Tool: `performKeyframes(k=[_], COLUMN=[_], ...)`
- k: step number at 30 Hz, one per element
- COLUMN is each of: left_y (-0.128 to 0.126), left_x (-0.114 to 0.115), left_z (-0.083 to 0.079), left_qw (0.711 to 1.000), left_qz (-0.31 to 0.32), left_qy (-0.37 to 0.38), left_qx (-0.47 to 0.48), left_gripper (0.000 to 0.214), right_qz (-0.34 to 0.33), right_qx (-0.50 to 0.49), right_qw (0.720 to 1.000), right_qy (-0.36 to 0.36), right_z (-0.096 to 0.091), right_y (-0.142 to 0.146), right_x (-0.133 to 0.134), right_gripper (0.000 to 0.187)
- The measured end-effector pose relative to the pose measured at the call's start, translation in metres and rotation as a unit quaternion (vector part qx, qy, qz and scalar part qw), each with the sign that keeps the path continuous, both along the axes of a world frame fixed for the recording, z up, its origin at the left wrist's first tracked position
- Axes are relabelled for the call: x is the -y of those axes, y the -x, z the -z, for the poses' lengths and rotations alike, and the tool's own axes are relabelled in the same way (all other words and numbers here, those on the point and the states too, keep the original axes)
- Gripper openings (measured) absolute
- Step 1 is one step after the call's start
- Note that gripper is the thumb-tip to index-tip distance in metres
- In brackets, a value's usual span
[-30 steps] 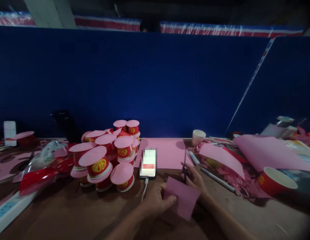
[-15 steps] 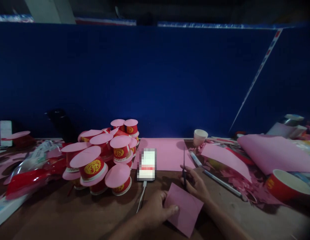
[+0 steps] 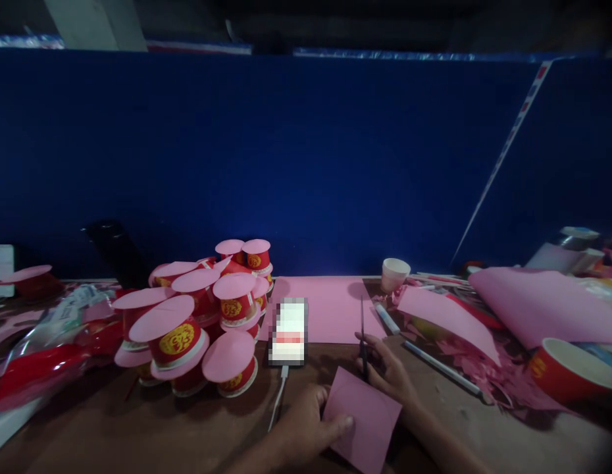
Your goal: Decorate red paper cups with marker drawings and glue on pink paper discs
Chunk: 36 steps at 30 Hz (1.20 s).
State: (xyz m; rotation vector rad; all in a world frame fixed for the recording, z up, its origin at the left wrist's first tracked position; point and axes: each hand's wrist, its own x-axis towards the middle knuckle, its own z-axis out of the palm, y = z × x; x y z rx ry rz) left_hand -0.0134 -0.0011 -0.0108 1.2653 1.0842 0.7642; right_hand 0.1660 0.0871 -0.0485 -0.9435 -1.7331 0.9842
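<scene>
My left hand (image 3: 306, 431) pinches the near-left edge of a small square of pink paper (image 3: 364, 418), thumb on top. My right hand (image 3: 387, 370) is closed around the handles of dark scissors (image 3: 362, 336), whose blades point up and away from me, just past the paper's far corner. Both hands rest low over the brown table (image 3: 138, 428), near its front edge.
A pile of red paper cups with pink paper discs (image 3: 202, 309) stands left. A phone (image 3: 289, 329) with a cable lies ahead on a pink sheet (image 3: 330, 306). Right: a white cup (image 3: 395, 273), a pen (image 3: 441, 368), pink sheets and scraps (image 3: 533, 306), a red cup (image 3: 572, 362).
The view has shifted slightly, so everything sits a little lower and further left. My hands keep the same grip on the paper and the scissors.
</scene>
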Motion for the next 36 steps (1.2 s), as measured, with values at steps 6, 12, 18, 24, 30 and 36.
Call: performKeyframes(k=[6,12,18,24,30,36], left_y=[0.001,0.001,0.0,0.001,0.0,0.001], left_x=[0.0,0.001,0.001,0.0,0.001,0.001], left_z=[0.004,0.005,0.0,0.001,0.005,-0.002], left_qw=[1.0,0.999,0.998,0.997,0.994,0.99], left_qz=[-0.007,-0.021,-0.022,-0.014,-0.032,-0.043], left_qy=[0.002,0.022,0.019,0.018,0.031,0.053], left_qx=[-0.004,-0.025,-0.061,-0.076,-0.105,-0.12], left_gripper=[0.025,0.026,0.027,0.025,0.025,0.031], right_qz=[-0.006,-0.009,-0.017,-0.013,-0.02,-0.023], right_qx=[-0.003,-0.004,-0.015,-0.007,-0.009,-0.022], right_qw=[1.0,1.0,1.0,1.0,1.0,0.999], right_qy=[0.0,-0.003,0.02,0.003,0.002,0.042], right_z=[-0.003,-0.003,-0.003,0.004,0.006,0.011], right_y=[0.0,0.001,0.002,0.0,0.0,0.001], right_x=[0.0,0.002,0.002,0.0,-0.001,-0.002], right_gripper=[0.041,0.041,0.041,0.04,0.041,0.042])
